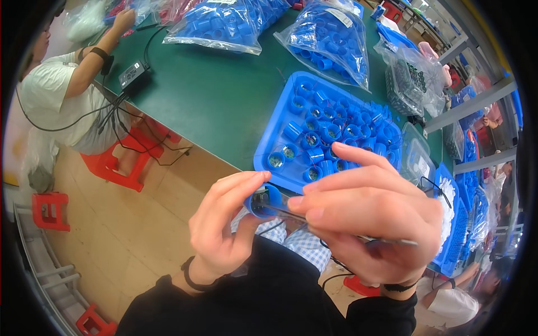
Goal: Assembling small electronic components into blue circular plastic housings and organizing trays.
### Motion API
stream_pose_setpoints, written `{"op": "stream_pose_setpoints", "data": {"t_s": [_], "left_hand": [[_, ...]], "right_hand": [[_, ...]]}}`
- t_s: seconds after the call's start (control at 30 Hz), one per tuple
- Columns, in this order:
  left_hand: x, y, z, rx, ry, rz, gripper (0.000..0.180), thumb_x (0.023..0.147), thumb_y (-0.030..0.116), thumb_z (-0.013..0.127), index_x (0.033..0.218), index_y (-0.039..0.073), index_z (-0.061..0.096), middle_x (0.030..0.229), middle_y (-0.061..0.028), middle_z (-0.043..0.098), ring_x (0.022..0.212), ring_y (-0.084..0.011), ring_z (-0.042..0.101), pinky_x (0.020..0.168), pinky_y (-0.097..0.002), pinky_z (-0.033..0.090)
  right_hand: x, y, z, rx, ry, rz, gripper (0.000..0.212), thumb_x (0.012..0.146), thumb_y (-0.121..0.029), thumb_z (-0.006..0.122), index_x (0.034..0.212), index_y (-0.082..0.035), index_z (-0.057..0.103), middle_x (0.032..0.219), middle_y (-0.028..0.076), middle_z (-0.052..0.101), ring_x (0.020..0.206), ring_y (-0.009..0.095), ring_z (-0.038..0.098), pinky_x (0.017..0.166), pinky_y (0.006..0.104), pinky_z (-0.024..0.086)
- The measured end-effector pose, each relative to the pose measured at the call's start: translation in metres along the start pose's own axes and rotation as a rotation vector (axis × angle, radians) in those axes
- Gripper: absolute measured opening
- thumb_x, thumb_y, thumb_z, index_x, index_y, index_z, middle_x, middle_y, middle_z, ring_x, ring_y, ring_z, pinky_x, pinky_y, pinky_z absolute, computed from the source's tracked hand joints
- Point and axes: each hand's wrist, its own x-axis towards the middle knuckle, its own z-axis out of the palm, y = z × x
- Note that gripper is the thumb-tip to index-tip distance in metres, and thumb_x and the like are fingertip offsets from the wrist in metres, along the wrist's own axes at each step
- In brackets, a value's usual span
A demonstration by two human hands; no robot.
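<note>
Close above the lap, one blue plastic sleeve (263, 200) is being worked with tweezers (336, 227).

Nearest, the left hand (224, 227) pinches the sleeve between thumb and fingers, its grip closed on it, while the right hand (370, 224) is closed around the thin metal tweezers, whose tips reach into the sleeve's open end. Just beyond, on the green surface (213, 95), a blue tray (269, 151) holds many like sleeves; several nearest ones seem to have something set inside, so a fair batch looks done. Farther off lie clear bags (330, 39) packed with more blue sleeves, which suggests much work is left. At far left a seated person's hand (124, 19) works at the same surface.
</note>
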Motion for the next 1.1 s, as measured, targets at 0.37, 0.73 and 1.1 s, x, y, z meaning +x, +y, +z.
{"op": "stream_pose_setpoints", "data": {"t_s": [0.37, 0.73, 1.1], "left_hand": [[-0.001, 0.000, 0.003, 0.123, -0.091, 0.034, 0.047, 0.058, -0.016, 0.066, 0.104, -0.008, 0.060, 0.098, -0.0176, 0.062, 0.088, -0.0294, 0.061, 0.071, -0.0313, 0.051], [-0.007, 0.000, 0.012, -0.073, -0.158, -0.103, 0.044, 0.064, -0.012, 0.069, 0.106, -0.008, 0.058, 0.101, -0.0187, 0.062, 0.095, -0.0273, 0.061, 0.082, -0.0334, 0.049], [-0.009, 0.000, 0.013, -0.292, -0.138, -0.217, 0.042, 0.067, -0.008, 0.071, 0.106, -0.010, 0.057, 0.104, -0.0219, 0.061, 0.098, -0.0286, 0.060, 0.085, -0.0351, 0.047]], "right_hand": [[-0.020, 0.015, 0.007, 0.116, 0.035, 0.093, 0.023, 0.063, 0.011, 0.065, 0.082, -0.002, 0.065, 0.081, 0.011, 0.069, 0.080, 0.024, 0.066, 0.088, 0.0453, 0.047], [-0.035, 0.020, 0.002, 0.170, 0.048, 0.227, 0.020, 0.072, 0.006, 0.064, 0.089, -0.001, 0.056, 0.084, 0.014, 0.068, 0.085, 0.025, 0.067, 0.090, 0.0441, 0.045], [-0.040, 0.017, -0.004, 0.206, 0.100, 0.180, 0.018, 0.073, 0.008, 0.061, 0.087, -0.002, 0.054, 0.082, 0.020, 0.067, 0.085, 0.031, 0.067, 0.092, 0.0499, 0.042]]}}
